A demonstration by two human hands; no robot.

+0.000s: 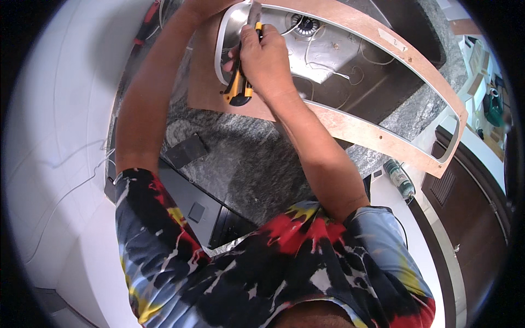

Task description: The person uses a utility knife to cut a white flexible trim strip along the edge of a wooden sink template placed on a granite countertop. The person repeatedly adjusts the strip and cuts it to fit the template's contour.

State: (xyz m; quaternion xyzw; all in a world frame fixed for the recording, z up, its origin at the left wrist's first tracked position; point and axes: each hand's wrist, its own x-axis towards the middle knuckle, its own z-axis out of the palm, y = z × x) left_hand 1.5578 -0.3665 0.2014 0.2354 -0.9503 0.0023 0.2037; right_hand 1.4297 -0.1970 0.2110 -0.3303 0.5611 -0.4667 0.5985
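Observation:
My right hand (265,57) is closed on a yellow-and-black utility knife (237,87), its tip at the upper left corner of the opening in a thin plywood board (377,136). My left hand (210,6) is at that board's upper left edge, its fingers mostly hidden at the top of the view. The board lies over a steel sink (339,87) with a pale, rounded rim round the cutout. Inside the sink show a drain strainer (304,26) and some loose thin strands or wires.
A grey stone counter (229,153) surrounds the sink, with a dark flat pad (186,150) and a black appliance (197,210). A red-handled tool (146,24) lies upper left. A green cylinder (399,177) stands right. White walls, a cord, a dark door and cluttered items fill the sides.

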